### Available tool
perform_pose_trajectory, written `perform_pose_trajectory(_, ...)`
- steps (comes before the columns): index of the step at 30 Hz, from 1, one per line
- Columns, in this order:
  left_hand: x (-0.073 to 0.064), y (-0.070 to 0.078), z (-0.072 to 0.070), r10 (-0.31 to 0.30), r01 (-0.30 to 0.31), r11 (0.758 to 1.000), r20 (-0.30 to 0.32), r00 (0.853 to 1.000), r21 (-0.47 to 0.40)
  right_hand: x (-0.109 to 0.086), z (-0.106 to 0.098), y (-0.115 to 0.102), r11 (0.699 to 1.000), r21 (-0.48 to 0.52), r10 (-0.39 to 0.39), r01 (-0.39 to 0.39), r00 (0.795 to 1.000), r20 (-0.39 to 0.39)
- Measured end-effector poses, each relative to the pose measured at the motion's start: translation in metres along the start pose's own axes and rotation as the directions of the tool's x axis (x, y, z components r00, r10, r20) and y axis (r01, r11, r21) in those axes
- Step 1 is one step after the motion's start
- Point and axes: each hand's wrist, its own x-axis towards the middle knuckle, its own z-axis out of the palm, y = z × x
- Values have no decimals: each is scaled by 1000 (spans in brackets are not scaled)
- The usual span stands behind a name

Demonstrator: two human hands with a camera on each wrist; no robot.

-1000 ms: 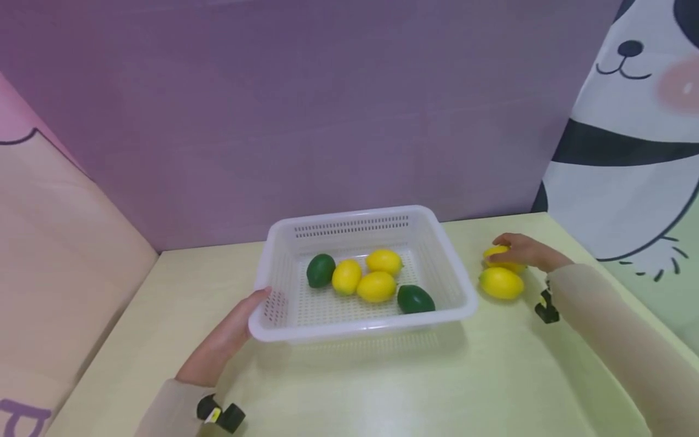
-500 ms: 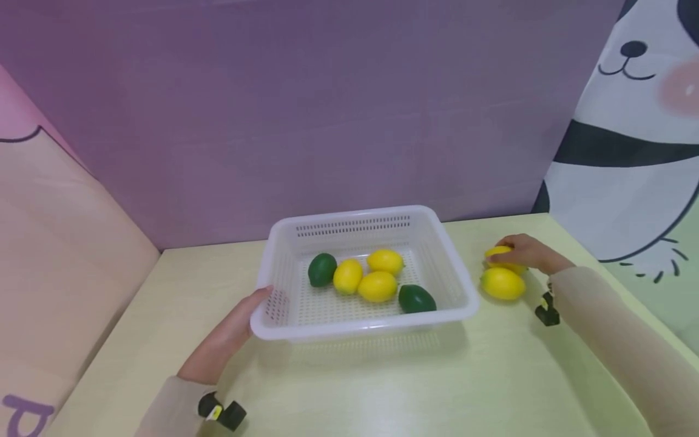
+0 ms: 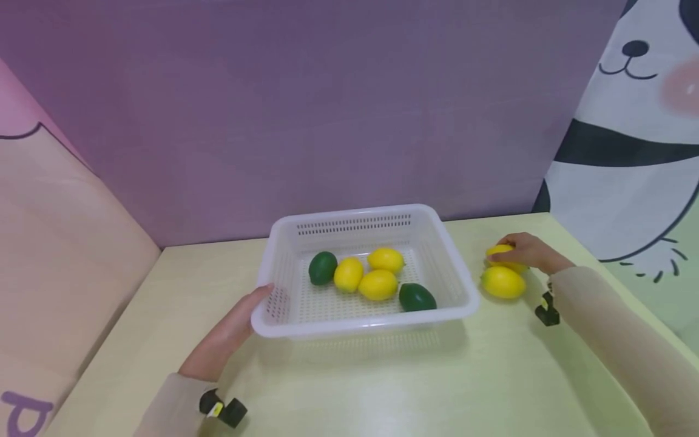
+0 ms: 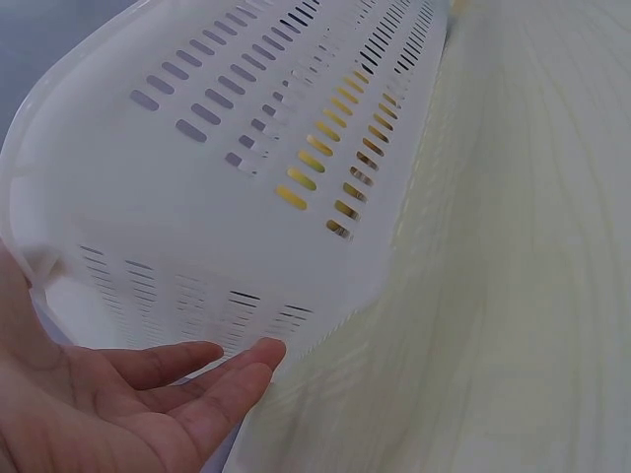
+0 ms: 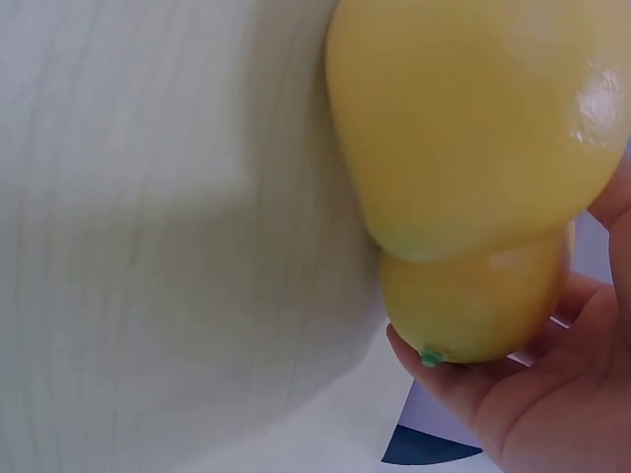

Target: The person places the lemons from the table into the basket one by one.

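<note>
A white plastic basket [image 3: 360, 329] with slotted walls stands mid-table; in it lie several yellow lemons [image 3: 378, 285] and two dark green fruits, a left one [image 3: 323, 268] and a right one [image 3: 417, 297]. My left hand [image 3: 232, 331] holds the basket's left side, thumb over the rim, fingers against the outer wall [image 4: 237, 389]. To the right of the basket, my right hand [image 3: 532, 252] grips the farther of two lemons [image 5: 478, 305], fingers curled round its far side. The nearer lemon [image 3: 503, 283] rests right against it and partly hides it in the right wrist view.
The pale wooden table [image 3: 382, 382] runs back to a purple panel [image 3: 349, 121]. At the right stands a panda-print panel [image 3: 628, 194], at the left a peach-coloured one [image 3: 60, 243]. Each wrist wears a small black device.
Almost nothing differs. The view has shifted very slightly; both hands keep their places on the basket and the far lemon.
</note>
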Motion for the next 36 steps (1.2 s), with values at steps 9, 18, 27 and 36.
perform_pose_trajectory(9, 0, -1, 0, -5, 5, 1000, -8, 1000, -4, 0, -4, -5, 1000, -3, -6, 6, 999, -44)
perform_pose_trajectory(18, 0, -2, -2, 3, -3, 1000, -5, 1000, 16, 6, -10, -11, 1000, -5, -11, 10, 995, -98)
perform_pose_trajectory(27, 1, -2, -2, 4, -4, 1000, -4, 1000, 16, 8, -14, -26, 999, 12, -34, 36, 990, -134)
perform_pose_trajectory(36, 0, -1, -2, 2, -2, 1000, -4, 1000, 11, 8, -20, -48, 996, 49, -65, 76, 979, -195)
